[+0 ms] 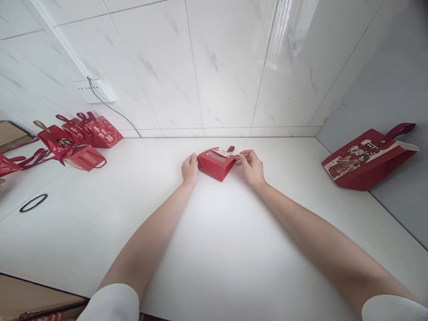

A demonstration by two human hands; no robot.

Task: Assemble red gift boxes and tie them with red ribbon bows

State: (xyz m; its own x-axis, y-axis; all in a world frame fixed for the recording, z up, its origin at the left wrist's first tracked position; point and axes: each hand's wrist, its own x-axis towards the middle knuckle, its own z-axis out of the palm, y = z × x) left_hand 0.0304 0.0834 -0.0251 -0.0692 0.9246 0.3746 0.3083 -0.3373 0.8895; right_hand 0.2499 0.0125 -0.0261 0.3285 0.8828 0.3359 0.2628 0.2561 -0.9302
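Note:
A small red paper gift box (216, 165) lies on the white table (214, 249) near the back wall, its top flaps partly open with a patterned panel showing. My left hand (190, 169) presses against the box's left side, fingers curled on its edge. At the box's right side, my right hand (250, 167) pinches the flap and small red handle tab.
Several finished red gift boxes (78, 140) with ribbon handles stand at the far left. A flat red gift bag (368, 160) leans on the grey wall at the right. A black hair band (32, 203) lies at the left. A socket with a cable (98, 91) sits on the tiled wall.

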